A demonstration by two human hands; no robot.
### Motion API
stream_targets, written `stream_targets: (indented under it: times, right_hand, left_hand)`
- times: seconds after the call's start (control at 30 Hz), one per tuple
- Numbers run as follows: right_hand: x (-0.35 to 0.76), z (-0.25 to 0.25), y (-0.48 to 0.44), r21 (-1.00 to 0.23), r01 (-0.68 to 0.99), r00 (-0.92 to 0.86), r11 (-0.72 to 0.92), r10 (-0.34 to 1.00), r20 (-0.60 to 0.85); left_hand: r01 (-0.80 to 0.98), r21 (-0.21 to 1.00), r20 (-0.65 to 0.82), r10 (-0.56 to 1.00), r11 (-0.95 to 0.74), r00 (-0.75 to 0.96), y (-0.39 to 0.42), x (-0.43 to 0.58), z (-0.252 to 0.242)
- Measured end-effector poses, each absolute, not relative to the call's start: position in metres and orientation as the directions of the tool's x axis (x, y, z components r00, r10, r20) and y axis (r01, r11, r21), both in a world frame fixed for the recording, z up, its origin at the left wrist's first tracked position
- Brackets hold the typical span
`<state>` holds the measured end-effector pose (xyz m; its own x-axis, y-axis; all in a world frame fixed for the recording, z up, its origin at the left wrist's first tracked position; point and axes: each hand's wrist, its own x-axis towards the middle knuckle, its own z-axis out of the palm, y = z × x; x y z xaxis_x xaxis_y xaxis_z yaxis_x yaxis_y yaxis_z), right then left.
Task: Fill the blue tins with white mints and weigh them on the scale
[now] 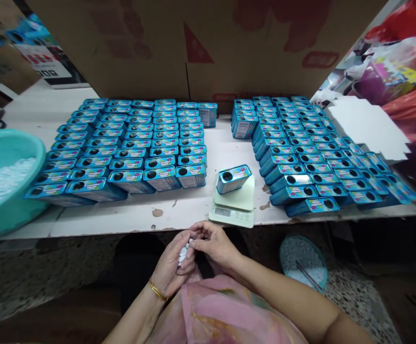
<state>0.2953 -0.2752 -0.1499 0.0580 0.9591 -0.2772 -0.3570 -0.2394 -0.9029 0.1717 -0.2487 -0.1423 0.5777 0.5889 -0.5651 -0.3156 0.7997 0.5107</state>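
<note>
White pellets (183,253) cupped in curled left hand (170,272) — right hand (213,244) fingers pinched on them, below table edge (122,232).

Even overhead light; table (224,145) bright, slight sheen on tins (136,143). Floor (32,277) below in shadow. In cupped left hand (170,270), white pellets (183,252) wash out. Edges bowed by wide lens, corners smeared; centre sharp.

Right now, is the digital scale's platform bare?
No: a blue tin stands on the digital scale, and the left hand below cups small white pieces.
</note>
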Motion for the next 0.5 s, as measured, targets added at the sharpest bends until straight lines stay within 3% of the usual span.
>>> stream_targets:
  times: [0.17, 0.23, 0.3, 0.4, 0.5]
  right_hand:
    - [0.289, -0.148, -0.277, -0.947, -0.254, 0.092, -0.194, 0.970, -0.224]
    - [0.294, -0.139, -0.278, -0.989, -0.097, 0.134, -0.111, 0.983, -0.124]
    - [0.310, -0.122, -0.276, -0.990, 0.134, 0.180, 0.045, 0.981, 0.068]
    - [0.351, -0.093, -0.260, -0.853, 0.478, 0.234, 0.210, 0.906, 0.354]
    - [0.392, -0.073, -0.239, -0.668, 0.717, 0.211, 0.199, 0.852, 0.480]
  left_hand:
    - [-0.367, 0.428, -0.570, 0.562, 0.826, 0.599, -0.248, 0.171, -0.143]
    - [-0.396, 0.361, -0.585, 0.536, 0.844, 0.609, -0.246, 0.171, -0.144]
    - [-0.421, 0.288, -0.584, 0.506, 0.860, 0.634, -0.243, 0.170, -0.145]
    - [-0.448, 0.203, -0.566, 0.478, 0.871, 0.671, -0.240, 0.168, -0.145]
    - [-0.470, 0.137, -0.555, 0.460, 0.872, 0.693, -0.238, 0.168, -0.144]
